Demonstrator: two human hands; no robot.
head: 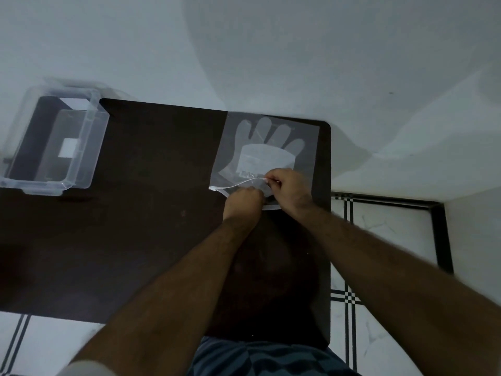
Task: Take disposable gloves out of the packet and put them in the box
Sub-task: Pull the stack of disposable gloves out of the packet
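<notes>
Two hands work the packet (267, 147) mouth on the tabletop (151, 213): right hand (288, 189) grip pinches the upper lip, left hand (244, 200) grip pinches the lower, spreading the opening. The gloves remain inside; the box (89, 147) waits, well apart.

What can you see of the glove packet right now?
The glove packet is a flat, translucent plastic bag lying on the dark table near its far right corner. A hand-shaped stack of gloves with a pale label shows through it, fingers pointing away from the person. Its near edge has a white zip strip, partly pulled apart and bowed upward. The left hand and right hand both pinch that opening.
</notes>
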